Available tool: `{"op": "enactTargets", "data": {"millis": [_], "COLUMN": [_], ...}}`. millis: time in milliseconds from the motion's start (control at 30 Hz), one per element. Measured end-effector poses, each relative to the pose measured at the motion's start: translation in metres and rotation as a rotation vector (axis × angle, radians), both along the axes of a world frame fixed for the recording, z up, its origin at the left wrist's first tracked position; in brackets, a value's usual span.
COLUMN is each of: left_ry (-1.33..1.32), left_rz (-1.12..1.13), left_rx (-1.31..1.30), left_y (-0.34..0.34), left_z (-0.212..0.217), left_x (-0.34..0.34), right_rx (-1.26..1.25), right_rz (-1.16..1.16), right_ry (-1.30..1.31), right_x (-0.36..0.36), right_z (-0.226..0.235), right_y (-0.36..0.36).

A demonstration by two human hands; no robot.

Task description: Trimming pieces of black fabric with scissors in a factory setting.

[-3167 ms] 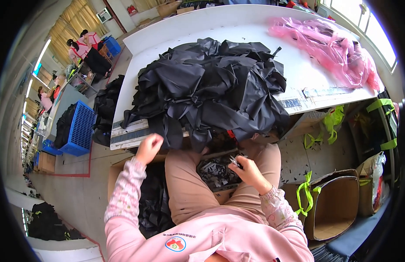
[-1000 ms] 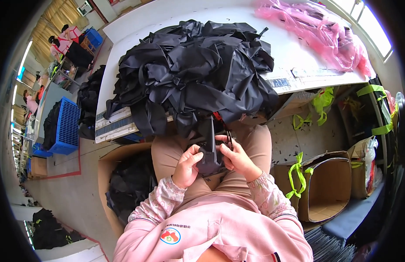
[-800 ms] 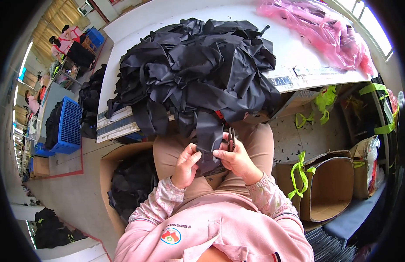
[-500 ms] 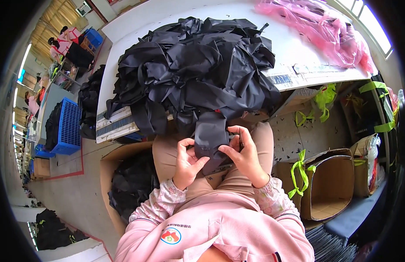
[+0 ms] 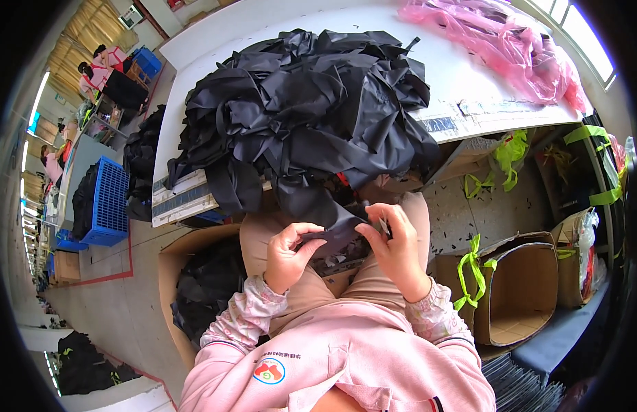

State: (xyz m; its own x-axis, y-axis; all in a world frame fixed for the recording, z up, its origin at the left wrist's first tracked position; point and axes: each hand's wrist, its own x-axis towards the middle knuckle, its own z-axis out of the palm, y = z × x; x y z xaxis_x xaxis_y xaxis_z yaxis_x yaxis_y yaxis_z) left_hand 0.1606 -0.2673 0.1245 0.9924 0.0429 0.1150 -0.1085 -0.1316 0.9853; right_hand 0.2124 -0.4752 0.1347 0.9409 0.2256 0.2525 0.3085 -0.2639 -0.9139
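Head view: I see my left hand (image 5: 287,250) and right hand (image 5: 394,244) both pinched closed on a black fabric piece (image 5: 325,216) over my lap.

Pink jacket, round chest emblem, gathered floral cuffs, tan trousers, bare hands (image 5: 346,250)

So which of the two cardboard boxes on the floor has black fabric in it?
The cardboard box on the person's left, beside the left knee, holds a heap of black fabric. The box on the right, with green straps, shows only a bare brown inside.

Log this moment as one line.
left hand: holds black fabric piece | right hand: pinches same piece | black fabric pile on white table
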Motion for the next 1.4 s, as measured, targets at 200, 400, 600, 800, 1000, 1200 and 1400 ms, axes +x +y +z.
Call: {"op": "enactTargets", "data": {"millis": [200, 400, 600, 800, 1000, 1200, 1400], "left_ry": [0.044, 0.011, -0.234, -0.226, 0.372, 0.236, 0.188], "left_rz": [-0.036, -0.031, 0.035, -0.166, -0.222, -0.223, -0.228], "left_rx": [-0.020, -0.015, 0.332, 0.036, -0.842, -0.741, -0.387], "left_y": [0.000, 0.000, 0.006, 0.013, 0.000, -0.006, -0.006], "left_z": [0.008, 0.013, 0.016, 0.008, 0.000, -0.007, 0.009], "left_x": [0.000, -0.003, 0.003, 0.010, 0.003, -0.003, -0.006], "right_rx": [-0.042, -0.146, 0.079, 0.149, 0.142, 0.239, 0.164], "right_rz": [0.198, 0.198, 0.271, 0.293, 0.361, 0.360, 0.310], "right_ry": [-0.321, -0.173, -0.078, -0.081, -0.073, 0.167, 0.216], "right_x": [-0.011, -0.005, 0.000, 0.002, 0.001, -0.002, 0.002], "right_z": [0.023, 0.004, 0.004, 0.006, 0.004, 0.003, 0.001], "right_y": [0.015, 0.019, 0.018, 0.016, 0.014, 0.013, 0.010]}}
